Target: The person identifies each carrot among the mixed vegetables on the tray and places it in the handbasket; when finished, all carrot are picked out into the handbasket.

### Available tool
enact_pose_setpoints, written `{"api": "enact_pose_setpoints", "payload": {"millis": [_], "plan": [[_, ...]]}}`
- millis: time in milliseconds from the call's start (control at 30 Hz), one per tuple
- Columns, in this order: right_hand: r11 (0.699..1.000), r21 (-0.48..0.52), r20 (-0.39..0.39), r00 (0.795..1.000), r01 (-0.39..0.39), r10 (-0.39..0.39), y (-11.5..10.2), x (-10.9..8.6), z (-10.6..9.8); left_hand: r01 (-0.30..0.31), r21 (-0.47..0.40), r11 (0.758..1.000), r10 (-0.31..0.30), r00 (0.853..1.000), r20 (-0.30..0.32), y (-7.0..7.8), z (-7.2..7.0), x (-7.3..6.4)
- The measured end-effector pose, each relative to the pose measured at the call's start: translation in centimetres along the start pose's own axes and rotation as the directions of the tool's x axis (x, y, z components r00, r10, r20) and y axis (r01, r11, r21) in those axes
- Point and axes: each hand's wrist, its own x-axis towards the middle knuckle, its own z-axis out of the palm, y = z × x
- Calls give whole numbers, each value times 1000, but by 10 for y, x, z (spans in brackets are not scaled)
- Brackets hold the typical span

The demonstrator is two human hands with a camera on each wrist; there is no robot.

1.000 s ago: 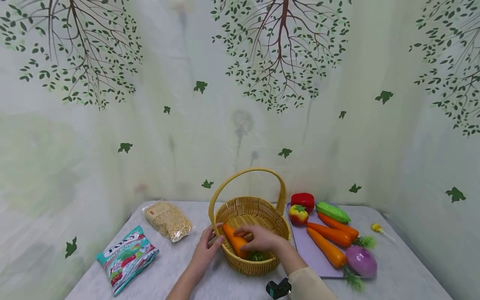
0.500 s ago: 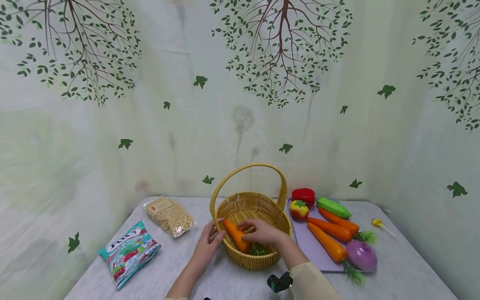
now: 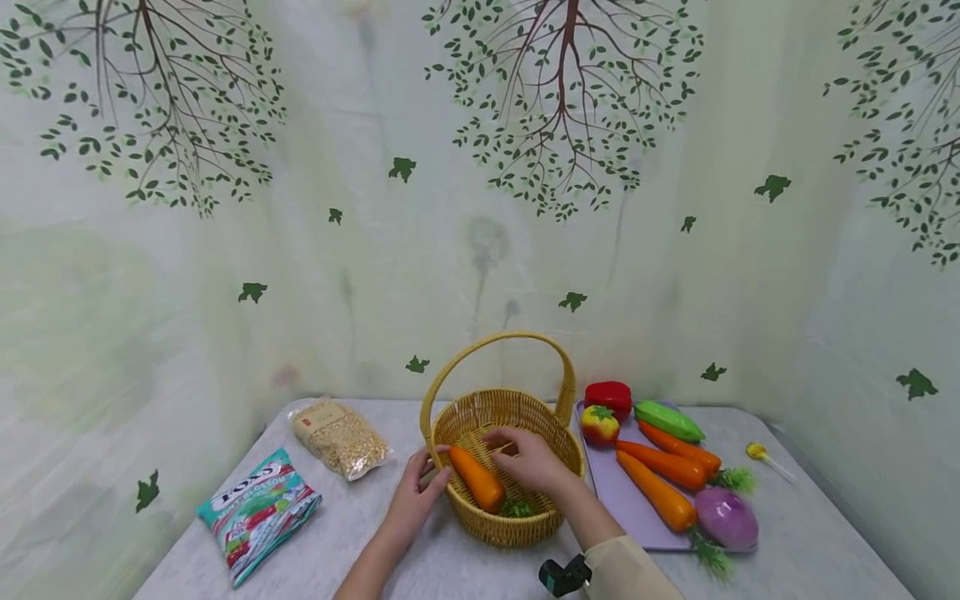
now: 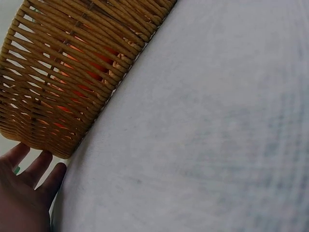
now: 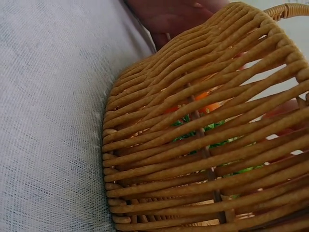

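An orange carrot [image 3: 477, 479] with a green leafy top [image 3: 517, 507] lies inside the woven basket [image 3: 507, 533], along its left side. My right hand [image 3: 531, 460] is over the basket's inside, just right of the carrot and apart from it, with loosely bent fingers and nothing held. At the basket's left side, by the foot of the arched handle [image 3: 495, 337], my left hand [image 3: 412, 492] rests against the rim. In the left wrist view, extended fingers [image 4: 38, 169] touch the outer weave. Through the wall in the right wrist view, the carrot's leaves [image 5: 207, 129] show partly.
On the right, a lilac tray [image 3: 622, 508] bears several carrots [image 3: 656, 492], a red pepper [image 3: 607, 398], a red-yellow fruit [image 3: 599, 427], a green vegetable [image 3: 669, 421] and a purple onion-like vegetable [image 3: 726, 517]. A lollipop [image 3: 757, 452] lies beyond. Left are a grain bag [image 3: 339, 437] and a teal candy bag [image 3: 258, 515].
My right hand has let go of the carrot and moved up and to the right, away from it. The left hand stays at the basket's side.
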Motion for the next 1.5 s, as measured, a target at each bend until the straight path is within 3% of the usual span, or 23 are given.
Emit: {"api": "enact_pose_setpoints", "payload": {"millis": [167, 267, 667, 867, 1133, 1333, 1500], "plan": [[999, -28, -160, 986, 38, -42, -5, -5, -5, -80, -3, 997, 80, 997, -9, 2, -1, -2], [999, -14, -215, 975, 51, -53, -6, -9, -9, -80, -9, 997, 80, 997, -11, 2, -1, -2], [991, 131, -261, 965, 22, 13, 3, -35, -25, -38, 9, 999, 38, 999, -7, 0, -1, -4], [985, 165, -300, 949, -51, 99, 9, -54, -44, -33, 2, 999, 33, 999, -3, -1, -2, -4], [984, 142, -328, 932, -111, 152, 24, -75, -81, -40, 5, 999, 40, 999, 6, -1, -1, -2], [966, 135, -314, 915, -219, 251, 32, -86, -109, -36, 15, 999, 36, 999, 9, -1, 0, 0], [969, 39, -280, 929, -243, 244, 40, -96, -125, -36, 14, 999, 36, 999, 12, -2, 1, -1]]}}
